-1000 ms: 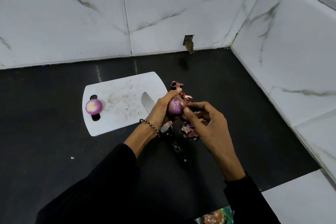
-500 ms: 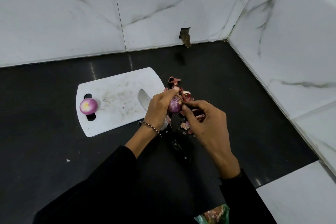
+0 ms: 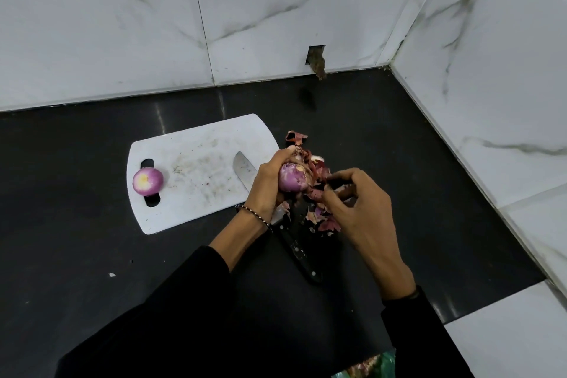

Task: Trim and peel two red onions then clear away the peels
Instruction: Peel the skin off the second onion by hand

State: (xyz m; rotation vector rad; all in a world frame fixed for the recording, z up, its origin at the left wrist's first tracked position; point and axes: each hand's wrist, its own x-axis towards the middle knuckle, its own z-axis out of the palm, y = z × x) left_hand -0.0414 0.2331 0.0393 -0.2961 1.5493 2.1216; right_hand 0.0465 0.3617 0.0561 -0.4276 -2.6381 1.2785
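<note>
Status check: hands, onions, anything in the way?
Left hand grips part-peeled onion; right hand pinches a peel. Peeled onion on board. Knife, loose peels under the hands.

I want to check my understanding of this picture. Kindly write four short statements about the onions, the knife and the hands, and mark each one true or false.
1. The left hand grips an onion. True.
2. The peeled onion lies in a bowl. False: it sits on the white cutting board, over the handle slot.
3. The right hand holds the knife. False: the knife lies flat, and this hand pinches a peel.
4. Loose peels lie on the counter beside the board. True.
</note>
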